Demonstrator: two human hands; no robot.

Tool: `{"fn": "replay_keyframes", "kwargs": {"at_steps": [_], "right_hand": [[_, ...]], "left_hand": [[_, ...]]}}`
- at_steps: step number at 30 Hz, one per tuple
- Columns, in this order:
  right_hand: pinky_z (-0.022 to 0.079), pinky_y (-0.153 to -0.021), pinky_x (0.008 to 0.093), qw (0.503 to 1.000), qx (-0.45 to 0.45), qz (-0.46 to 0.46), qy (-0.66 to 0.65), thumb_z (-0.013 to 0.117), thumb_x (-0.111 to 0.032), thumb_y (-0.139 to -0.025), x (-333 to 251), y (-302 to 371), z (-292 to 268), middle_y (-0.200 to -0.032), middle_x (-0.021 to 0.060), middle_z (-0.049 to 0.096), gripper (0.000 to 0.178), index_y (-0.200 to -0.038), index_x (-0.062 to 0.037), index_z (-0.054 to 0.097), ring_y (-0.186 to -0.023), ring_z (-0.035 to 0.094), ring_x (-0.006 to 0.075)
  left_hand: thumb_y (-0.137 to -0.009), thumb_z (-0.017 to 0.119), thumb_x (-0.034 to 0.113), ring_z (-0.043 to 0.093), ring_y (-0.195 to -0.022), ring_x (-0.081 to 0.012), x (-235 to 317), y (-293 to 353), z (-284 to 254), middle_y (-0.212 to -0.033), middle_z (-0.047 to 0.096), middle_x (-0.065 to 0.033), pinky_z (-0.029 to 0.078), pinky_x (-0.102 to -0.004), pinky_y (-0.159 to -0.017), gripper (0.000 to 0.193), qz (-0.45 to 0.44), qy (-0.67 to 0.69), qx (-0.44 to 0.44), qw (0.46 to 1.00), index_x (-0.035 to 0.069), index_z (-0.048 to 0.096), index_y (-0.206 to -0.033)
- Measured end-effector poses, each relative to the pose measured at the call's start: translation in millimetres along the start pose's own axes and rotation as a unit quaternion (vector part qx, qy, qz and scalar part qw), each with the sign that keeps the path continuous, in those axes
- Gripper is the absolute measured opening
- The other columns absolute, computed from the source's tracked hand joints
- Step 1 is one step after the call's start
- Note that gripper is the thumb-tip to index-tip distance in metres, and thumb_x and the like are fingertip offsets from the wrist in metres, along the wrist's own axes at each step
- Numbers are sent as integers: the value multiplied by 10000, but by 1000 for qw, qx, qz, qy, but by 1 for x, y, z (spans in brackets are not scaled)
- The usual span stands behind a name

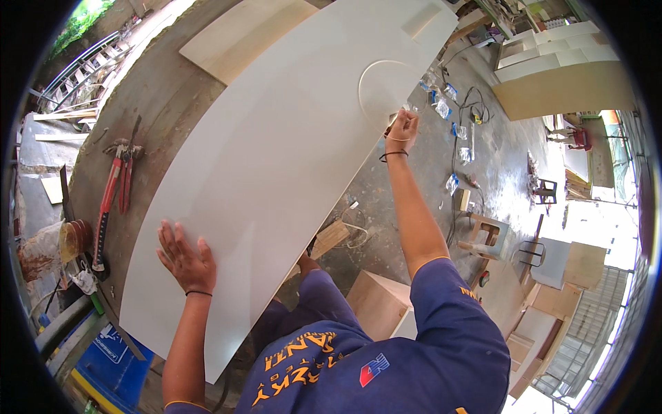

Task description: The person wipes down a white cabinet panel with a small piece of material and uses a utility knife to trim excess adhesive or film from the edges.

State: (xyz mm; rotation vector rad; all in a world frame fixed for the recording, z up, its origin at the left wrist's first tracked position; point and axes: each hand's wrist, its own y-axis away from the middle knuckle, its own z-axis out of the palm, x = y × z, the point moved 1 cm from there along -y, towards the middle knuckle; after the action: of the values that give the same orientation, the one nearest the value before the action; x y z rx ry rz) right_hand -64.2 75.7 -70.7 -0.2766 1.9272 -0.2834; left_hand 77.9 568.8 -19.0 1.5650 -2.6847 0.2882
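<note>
A long, smooth white panel [276,159] stretches from near my left arm away to the far right. My left hand [187,259] lies flat on its near left part, fingers spread. At the panel's right edge my right hand [402,130] is closed, the fingers pinched together. A thin pale strip [360,83] curves in a loop over the panel and runs into these fingers. Something small and dark shows beside the fingertips, too small to make out.
Left of the panel lie a red-handled hammer [110,200] and red pliers [125,183]. A pale board [245,34] rests beyond. Blue-and-silver packets [441,103] and black cables [476,103] litter the floor at right. A wooden stool [486,236] and a box-like cabinet [376,301] stand nearby.
</note>
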Motion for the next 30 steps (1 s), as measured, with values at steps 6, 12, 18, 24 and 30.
{"fn": "replay_keyframes", "kwargs": {"at_steps": [6, 12, 18, 24, 30], "right_hand": [[416, -556, 273, 999, 7, -15, -40, 579, -255, -911, -8, 28, -5, -681, 34, 533, 212, -913, -44, 559, -611, 496, 103], [395, -533, 251, 997, -4, -17, -70, 557, -254, -930, -24, 78, -15, -674, 7, 489, 213, -927, -43, 527, -590, 450, 84], [394, -543, 250, 982, -43, 90, -160, 540, -244, -941, -55, 159, -27, -686, 5, 477, 216, -939, -29, 517, -602, 456, 88], [414, -586, 271, 984, -59, 119, -120, 549, -240, -938, -72, 227, -44, -704, 29, 501, 229, -970, -17, 507, -635, 473, 113], [420, -669, 254, 983, -90, 121, -103, 529, -268, -949, -98, 310, -63, -802, 25, 497, 233, -933, -39, 488, -719, 472, 105]], "left_hand": [[-874, 482, 293, 195, -1396, -311, 0, -1, 0, -1507, 226, -100, 147, -580, -1079, 543, 2, 10, -5, 1000, 107, 334, -1362], [-876, 484, 295, 167, -1404, -305, 0, -1, 1, -1505, 227, -105, 130, -579, -1082, 551, -3, 26, -13, 1000, 92, 325, -1363], [-887, 490, 319, 163, -1409, -278, -4, 1, 5, -1501, 238, -95, 144, -574, -1082, 538, -11, 18, -5, 1000, 101, 339, -1355], [-888, 476, 356, 162, -1404, -293, 1, -3, 4, -1485, 244, -128, 122, -568, -1089, 549, -12, 28, -15, 999, 104, 331, -1354], [-901, 441, 406, 149, -1407, -265, 1, -2, 7, -1493, 234, -102, 117, -563, -1096, 545, -26, 20, -25, 999, 112, 351, -1351]]}}
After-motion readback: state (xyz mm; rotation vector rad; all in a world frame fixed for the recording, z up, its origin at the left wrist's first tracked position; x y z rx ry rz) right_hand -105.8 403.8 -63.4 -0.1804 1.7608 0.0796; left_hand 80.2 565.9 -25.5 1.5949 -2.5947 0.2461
